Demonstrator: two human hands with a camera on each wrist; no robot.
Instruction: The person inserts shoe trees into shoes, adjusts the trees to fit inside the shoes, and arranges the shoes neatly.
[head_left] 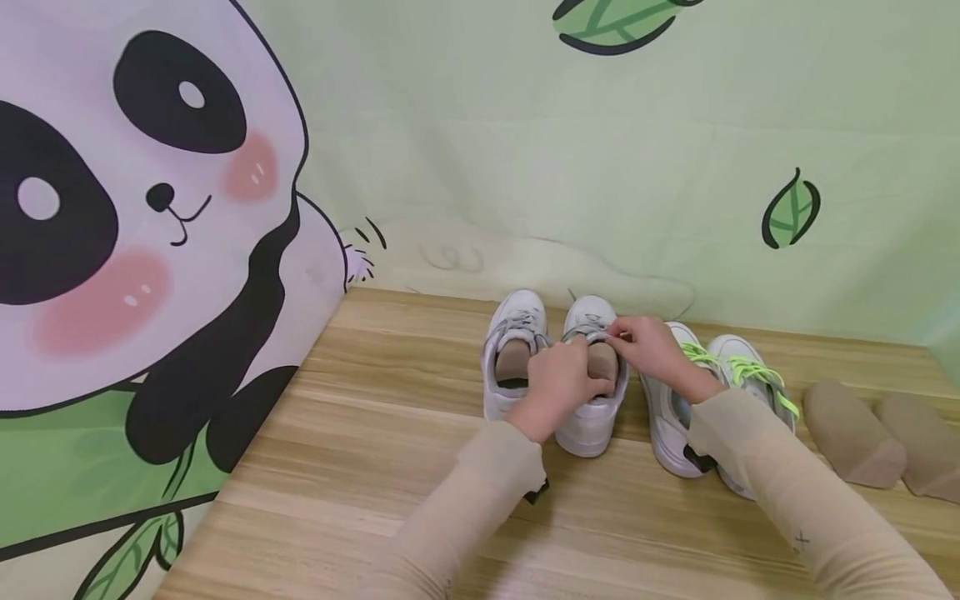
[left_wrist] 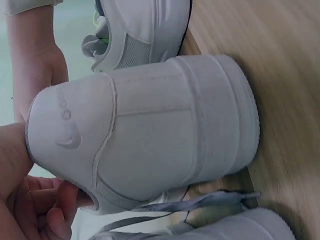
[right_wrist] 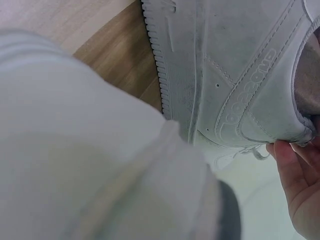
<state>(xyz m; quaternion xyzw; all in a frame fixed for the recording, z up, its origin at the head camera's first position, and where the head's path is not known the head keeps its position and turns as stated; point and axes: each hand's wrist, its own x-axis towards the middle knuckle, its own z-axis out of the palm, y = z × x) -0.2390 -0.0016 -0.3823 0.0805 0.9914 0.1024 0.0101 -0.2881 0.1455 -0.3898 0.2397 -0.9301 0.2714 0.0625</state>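
A pair of white sneakers with grey laces stands on the wooden surface. Both the left sneaker (head_left: pixel 493 400) and the right sneaker (head_left: pixel 587 435) have a brown filler (head_left: pixel 602 364) in the opening. My left hand (head_left: pixel 557 383) is at the right sneaker's opening, its fingers curled at the collar and tongue and its thumb over the filler. With thumb and fingertips, my right hand (head_left: pixel 651 346) pinches the tongue edge near the laces from the right. In the left wrist view, the heel (left_wrist: pixel 150 125) hides part of both hands. The right wrist view shows my right fingertips (right_wrist: pixel 286 154) at the collar's front.
Close on the right, partly under my right forearm, stands another white pair with neon green laces (head_left: pixel 750 371). Two brown shoe-shaped fillers (head_left: pixel 855 433) lie beyond it. A pale green backdrop (head_left: pixel 480 167) with a panda picture rises behind the wooden surface (head_left: pixel 360 433).
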